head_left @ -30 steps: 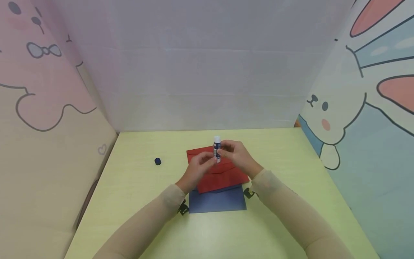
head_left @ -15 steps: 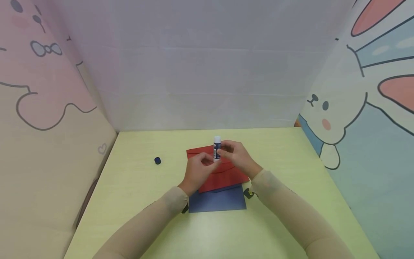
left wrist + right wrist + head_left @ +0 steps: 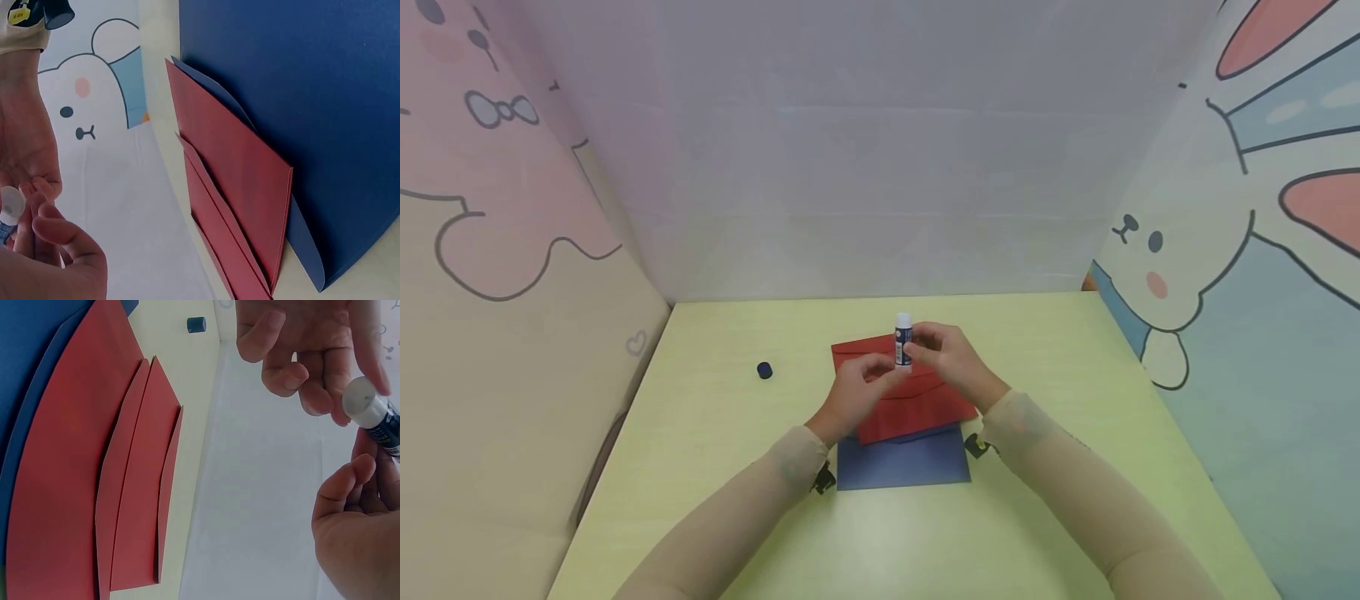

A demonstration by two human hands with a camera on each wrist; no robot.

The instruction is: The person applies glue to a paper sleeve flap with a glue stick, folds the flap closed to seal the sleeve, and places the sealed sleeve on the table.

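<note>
A blue-and-white glue stick [image 3: 903, 343] stands upright in the air above the envelopes, its white end uppermost and its cap off. My right hand [image 3: 951, 358] grips its blue barrel from the right, with the thumb across the label. From the left, my left hand [image 3: 855, 392] pinches the white base [image 3: 364, 403] between thumb and fingertips. Below both hands lies a red envelope [image 3: 917, 412], flap side up. It partly covers a blue envelope [image 3: 904, 465] nearer to me. The dark blue cap [image 3: 764, 370] rests on the table to the left.
The pale yellow table [image 3: 715, 467] runs back to a plain light wall [image 3: 880, 183]. Printed cartoon cloths hang on both sides, with a rabbit [image 3: 1180, 267] on the right. Small black wrist devices [image 3: 976, 446] sit near the envelope edges.
My left hand has shifted in and back out at the glue stick's base, its wrist turning. My right hand and the glue stick have stayed nearly still.
</note>
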